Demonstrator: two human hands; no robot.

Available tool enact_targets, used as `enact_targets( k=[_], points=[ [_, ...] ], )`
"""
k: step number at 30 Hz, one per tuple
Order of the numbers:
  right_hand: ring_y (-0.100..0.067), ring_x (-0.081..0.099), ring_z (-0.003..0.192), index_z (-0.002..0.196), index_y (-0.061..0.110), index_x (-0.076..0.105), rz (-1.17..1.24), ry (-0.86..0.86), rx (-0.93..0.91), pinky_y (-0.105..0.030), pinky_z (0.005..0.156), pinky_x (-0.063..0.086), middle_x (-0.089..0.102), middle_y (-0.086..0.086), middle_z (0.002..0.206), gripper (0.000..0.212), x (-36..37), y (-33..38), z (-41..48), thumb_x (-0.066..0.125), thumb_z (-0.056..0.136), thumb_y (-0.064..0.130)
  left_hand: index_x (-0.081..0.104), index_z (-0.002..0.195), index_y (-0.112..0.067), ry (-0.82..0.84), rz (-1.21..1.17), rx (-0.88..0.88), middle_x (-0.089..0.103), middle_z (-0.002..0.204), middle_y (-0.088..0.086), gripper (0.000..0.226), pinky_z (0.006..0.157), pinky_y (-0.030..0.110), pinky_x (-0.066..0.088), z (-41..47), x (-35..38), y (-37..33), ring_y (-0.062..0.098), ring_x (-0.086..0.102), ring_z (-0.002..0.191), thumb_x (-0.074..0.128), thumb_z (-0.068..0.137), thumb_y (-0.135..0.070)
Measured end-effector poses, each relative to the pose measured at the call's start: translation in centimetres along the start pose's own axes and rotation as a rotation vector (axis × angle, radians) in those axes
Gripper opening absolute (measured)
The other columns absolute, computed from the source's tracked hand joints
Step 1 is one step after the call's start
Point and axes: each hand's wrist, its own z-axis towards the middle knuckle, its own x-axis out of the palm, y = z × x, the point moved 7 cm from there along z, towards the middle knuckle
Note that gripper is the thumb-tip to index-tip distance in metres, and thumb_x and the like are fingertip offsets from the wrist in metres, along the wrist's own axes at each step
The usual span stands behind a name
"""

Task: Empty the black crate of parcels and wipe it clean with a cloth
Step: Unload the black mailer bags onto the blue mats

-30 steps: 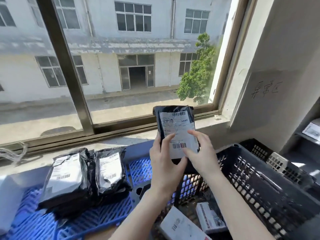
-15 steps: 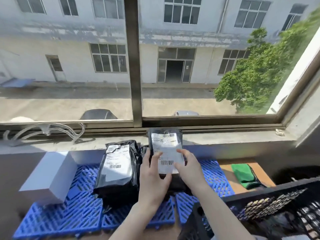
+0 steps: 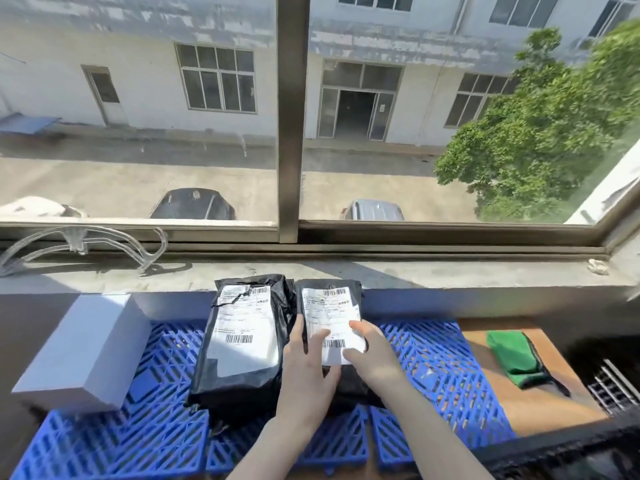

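Both hands on one parcel (image 3: 330,308): black poly bag, white shipping label with barcodes facing up. Left hand (image 3: 306,374) has its grip on the lower left part, thumb along the left edge, fingers laid over the label. Right hand (image 3: 374,360) has its grip on the lower right part, thumb and fingers on the label's right side and bottom corner. Undersides of both grips are hidden, so I can't tell how far the fingers wrap. The parcel sits over the blue plastic grid mat (image 3: 436,365), its far end close to the window sill (image 3: 433,271), with more black wrapping (image 3: 353,388) showing under its near end. Whether it rests fully on that I can't tell. A second parcel (image 3: 242,344), same type but bigger with a torn label, lies just beside it on the left, edges touching or nearly so. A white box (image 3: 83,351) is at the mat's left end, tilted. The green cloth (image 3: 512,355) lies folded on the bare wooden tabletop (image 3: 543,408), right of the mat and well apart from both hands. The black crate (image 3: 561,450) is in the bottom right corner. Only its rim and a piece of lattice wall show, and its inside is out of view. Clear plastic hangers (image 3: 86,237) lie on the sill at far left.
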Motion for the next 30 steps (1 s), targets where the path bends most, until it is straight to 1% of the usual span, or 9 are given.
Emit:
enact_targets(
  k=[3,6,9,12,16,20,22,25,30],
  points=[
    [-0.010,0.031,0.139,0.143,0.016,0.041,-0.003,0.025,0.000,-0.022,0.110,0.026,0.029,0.004,0.153,0.058,0.5,0.0,0.2,0.054,0.087,0.003,0.054,0.130,-0.024,-0.010,0.070,0.016,0.012,0.161,0.009,0.041,0.113,0.035,0.024,0.4,0.3,0.4,0.032,0.026,0.142,0.065,0.091,-0.025],
    [-0.014,0.035,0.136,0.142,0.018,0.043,0.028,-0.031,-0.001,-0.028,0.112,0.029,0.033,0.002,0.150,0.056,0.0,-0.5,0.2,0.054,0.088,0.004,0.056,0.126,-0.024,-0.052,0.195,0.092,0.026,0.158,0.011,0.042,0.113,0.044,0.029,0.6,0.2,0.0,0.035,0.026,0.143,0.069,0.086,-0.020],
    [-0.017,0.051,0.119,0.132,0.023,0.051,0.019,-0.147,0.047,-0.028,0.101,0.040,0.044,0.003,0.135,0.044,-1.2,-1.5,-0.2,0.053,0.090,0.008,0.060,0.120,-0.023,-0.063,0.306,0.221,0.048,0.145,0.008,0.034,0.102,0.044,0.046,-0.2,0.2,-1.0,0.032,0.046,0.129,0.056,0.086,-0.019],
    [-0.016,0.057,0.107,0.126,0.025,0.057,-0.063,-0.141,0.073,-0.021,0.087,0.040,0.057,0.003,0.125,0.037,-1.2,-2.2,-0.5,0.052,0.092,0.013,0.061,0.118,-0.026,0.028,0.371,0.259,0.058,0.133,0.002,0.040,0.091,0.040,0.053,-1.3,0.7,-1.4,0.025,0.055,0.117,0.045,0.083,-0.036],
    [-0.012,0.057,0.105,0.131,0.025,0.055,-0.058,-0.072,0.094,-0.017,0.087,0.038,0.058,0.005,0.128,0.041,-0.4,-2.2,-0.3,0.052,0.092,0.014,0.060,0.121,-0.029,0.182,0.491,0.249,0.060,0.132,0.003,0.055,0.092,0.039,0.051,-2.1,2.0,-0.1,0.026,0.057,0.119,0.046,0.076,-0.057],
    [-0.012,0.053,0.114,0.139,0.026,0.046,-0.027,-0.002,0.079,-0.020,0.094,0.039,0.049,0.004,0.138,0.049,0.5,-1.9,0.0,0.054,0.092,0.016,0.058,0.120,-0.031,0.201,0.502,0.223,0.059,0.134,0.002,0.055,0.093,0.038,0.051,-1.0,1.5,0.7,0.026,0.058,0.120,0.057,0.071,-0.057],
    [-0.011,0.054,0.112,0.140,0.026,0.045,-0.004,0.020,0.065,-0.021,0.094,0.040,0.049,0.005,0.140,0.050,0.8,-1.7,0.1,0.056,0.092,0.020,0.052,0.129,-0.032,0.223,0.506,0.232,0.046,0.147,0.002,0.057,0.106,0.039,0.040,-0.7,1.4,0.5,0.028,0.046,0.133,0.062,0.077,-0.053],
    [-0.013,0.053,0.114,0.142,0.028,0.042,-0.002,0.015,0.055,-0.023,0.092,0.041,0.046,0.005,0.140,0.054,0.5,-1.4,0.0,0.060,0.091,0.027,0.036,0.143,-0.032,0.241,0.481,0.210,0.022,0.159,-0.002,0.057,0.117,0.036,0.017,-0.4,1.4,0.4,0.024,0.017,0.147,0.050,0.091,-0.050],
    [-0.010,0.049,0.116,0.136,0.026,0.046,0.122,-0.084,-0.074,-0.021,0.091,0.039,0.045,0.004,0.136,0.047,-3.0,-0.2,-2.4,0.058,0.092,0.015,0.058,0.127,-0.024,0.046,0.327,0.218,0.054,0.137,0.002,0.047,0.103,0.040,0.043,-0.7,-0.2,-2.2,0.026,0.050,0.126,0.049,0.087,-0.046]
  ],
)
